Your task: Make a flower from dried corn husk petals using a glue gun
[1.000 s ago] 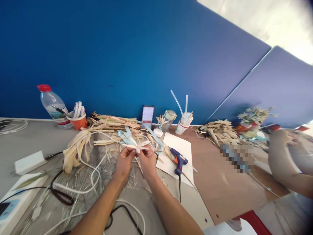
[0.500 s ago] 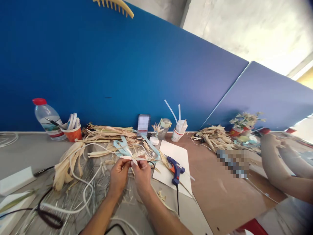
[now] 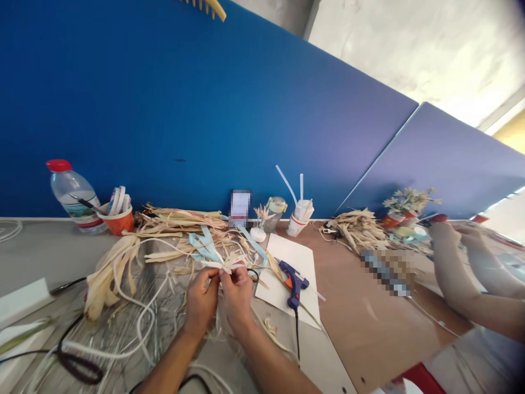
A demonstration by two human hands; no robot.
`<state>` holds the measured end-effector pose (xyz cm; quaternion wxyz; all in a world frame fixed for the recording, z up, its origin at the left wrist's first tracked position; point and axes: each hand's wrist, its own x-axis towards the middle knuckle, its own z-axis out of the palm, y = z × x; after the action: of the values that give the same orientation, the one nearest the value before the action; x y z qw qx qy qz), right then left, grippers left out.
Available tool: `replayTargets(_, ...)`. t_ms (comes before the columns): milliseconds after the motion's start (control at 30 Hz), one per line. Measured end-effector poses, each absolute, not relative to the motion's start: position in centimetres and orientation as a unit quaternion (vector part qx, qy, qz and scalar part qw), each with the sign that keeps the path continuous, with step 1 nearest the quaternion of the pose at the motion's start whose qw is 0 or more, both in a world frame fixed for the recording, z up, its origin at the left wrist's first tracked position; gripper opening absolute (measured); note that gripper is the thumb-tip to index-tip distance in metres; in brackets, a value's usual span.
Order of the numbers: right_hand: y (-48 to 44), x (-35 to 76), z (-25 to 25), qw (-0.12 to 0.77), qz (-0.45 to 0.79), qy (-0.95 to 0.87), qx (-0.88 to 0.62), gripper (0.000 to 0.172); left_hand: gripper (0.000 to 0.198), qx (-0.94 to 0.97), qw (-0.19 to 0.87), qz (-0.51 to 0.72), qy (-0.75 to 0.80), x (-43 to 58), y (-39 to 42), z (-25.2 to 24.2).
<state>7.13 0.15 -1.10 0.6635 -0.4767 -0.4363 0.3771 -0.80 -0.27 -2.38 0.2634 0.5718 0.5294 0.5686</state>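
Between my two hands is a small pale flower of husk strips, its thin petals spread above my fingertips. My left hand pinches its base from the left, thumb against fingers. From the right, my right hand pinches the same base, the two thumbs almost touching. The stem end is hidden by my fingers. Just behind the flower lie a light-blue ribbon and loose dried corn husks. A blue glue gun rests on a white sheet to the right of my hands.
A white cable loops across the littered table at left. Along the blue partition stand a water bottle, an orange cup, a phone, a jar and a straw cup. Another person's arms are at far right.
My hands stay in nearly the same place, still pinching the flower. Its petals look slightly more fanned out and turned. The camera view has shifted slightly.
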Motion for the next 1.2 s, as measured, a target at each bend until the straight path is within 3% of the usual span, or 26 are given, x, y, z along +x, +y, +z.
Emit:
replayTargets(367, 0.3, 6.9, -1.2, 0.673, 0.536, -0.364, -0.358, 0.018, 0.013, 0.598, 0.150, 0.614, 0.493, -1.0, -0.2, -2.5)
replayTargets(767, 0.4, 6.6, -1.2, 0.675, 0.560, -0.319, -0.359, 0.018, 0.011, 0.588, 0.179, 0.618, 0.491, -0.6, -0.4, -1.7)
replayTargets(1200, 0.3, 7.0, -1.5, 0.653, 0.539, -0.385, -0.367, 0.010, 0.009, 0.596, 0.147, 0.605, 0.507, -0.7, -0.3, -2.9)
